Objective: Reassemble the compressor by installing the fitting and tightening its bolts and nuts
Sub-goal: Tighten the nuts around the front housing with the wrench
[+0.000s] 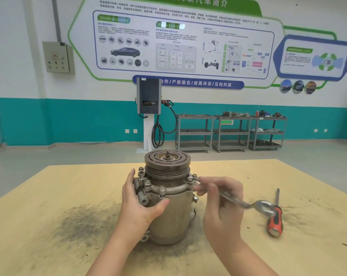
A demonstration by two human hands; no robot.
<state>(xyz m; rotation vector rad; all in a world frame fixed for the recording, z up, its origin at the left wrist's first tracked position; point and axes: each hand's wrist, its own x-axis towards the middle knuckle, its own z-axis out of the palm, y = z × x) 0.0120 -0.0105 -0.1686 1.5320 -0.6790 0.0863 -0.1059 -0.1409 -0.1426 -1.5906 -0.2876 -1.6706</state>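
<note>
A metal compressor [173, 220] stands upright on the wooden table [49, 226], its dark grooved pulley [167, 162] on top. A curved fitting bracket [174, 189] with several bolts runs round its upper body. My left hand [140, 204] grips the compressor's left side, thumb across the front. My right hand [220, 204] holds a steel wrench [236, 201] whose far end sits on a bolt [193, 178] at the right of the bracket. The wrench's other end points right, toward the screwdriver.
A red and black screwdriver [275, 220] lies on the table to the right of my right hand. Dark grime stains the tabletop left of the compressor. Metal shelf carts [231, 132] and a charging post [148, 116] stand by the far wall.
</note>
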